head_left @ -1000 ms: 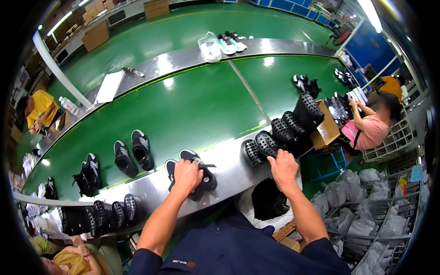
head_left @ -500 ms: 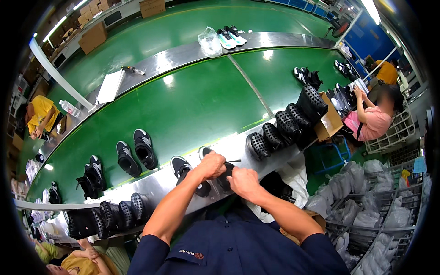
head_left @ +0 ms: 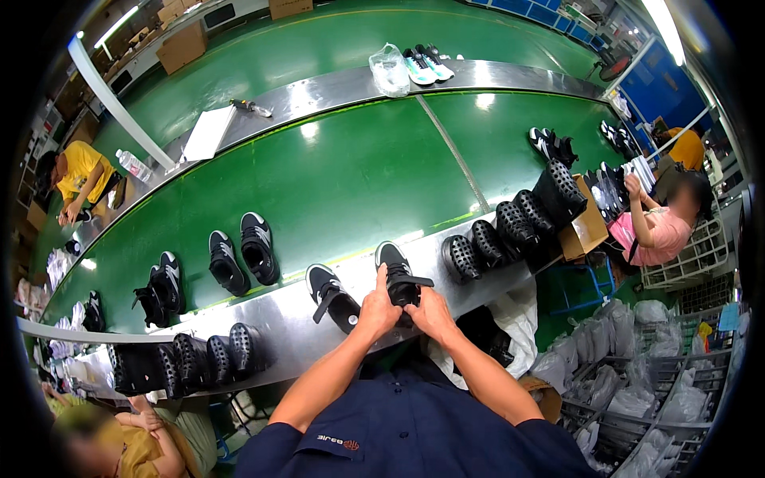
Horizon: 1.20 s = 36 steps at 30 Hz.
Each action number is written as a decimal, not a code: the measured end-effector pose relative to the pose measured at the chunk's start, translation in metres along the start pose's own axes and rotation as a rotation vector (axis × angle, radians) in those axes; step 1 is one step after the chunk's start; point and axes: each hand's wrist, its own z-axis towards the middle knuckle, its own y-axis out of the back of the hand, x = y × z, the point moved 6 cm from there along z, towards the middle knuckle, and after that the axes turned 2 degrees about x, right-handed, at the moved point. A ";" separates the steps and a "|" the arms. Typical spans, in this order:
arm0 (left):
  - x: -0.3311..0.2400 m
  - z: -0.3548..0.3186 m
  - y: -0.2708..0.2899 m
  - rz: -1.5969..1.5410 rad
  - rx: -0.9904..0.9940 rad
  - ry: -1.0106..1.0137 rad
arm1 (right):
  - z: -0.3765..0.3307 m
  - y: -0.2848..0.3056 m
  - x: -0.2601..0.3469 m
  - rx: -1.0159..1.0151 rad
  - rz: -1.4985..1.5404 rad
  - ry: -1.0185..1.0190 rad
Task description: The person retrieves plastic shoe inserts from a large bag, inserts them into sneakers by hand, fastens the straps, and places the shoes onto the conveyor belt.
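1. At the near steel edge of the desk, the person's left hand and right hand close together around the heel end of a black shoe with a white sole
2. Both hands are curled, fingers wrapped on the shoe from either side, thumbs on top; the hands almost touch each other
3. That shoe points away from the person, toe toward the green belt, and a loose black strap sticks out to its right
4. Just left of the left hand lies a second black shoe on the steel edge, tilted, apart from the held one
5. Further left on the green belt stand a pair of black shoes side by side, and beyond them another dark pair
6. To the right of the hands a row of black perforated shoe moulds runs along the edge up to a cardboard box
7. A similar row of moulds sits at the lower left edge
8. On the far steel strip lie light-coloured shoes beside a clear plastic bag
9. A co-worker in a pink top sits at the right, another in yellow at the far left
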 end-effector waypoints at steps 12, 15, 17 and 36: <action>-0.001 -0.078 0.029 0.203 -0.411 -0.240 | 0.030 -0.021 -0.018 -0.080 -0.176 -0.055; 0.014 -0.125 0.064 0.257 -0.372 0.176 | 0.029 -0.018 -0.014 -0.075 -0.242 -0.068; 0.041 -0.114 0.048 0.252 -0.382 0.012 | 0.030 -0.022 -0.010 -0.053 -0.247 -0.028; 0.173 -0.292 0.186 0.635 -1.055 0.740 | -0.056 0.019 0.063 0.543 0.292 -0.081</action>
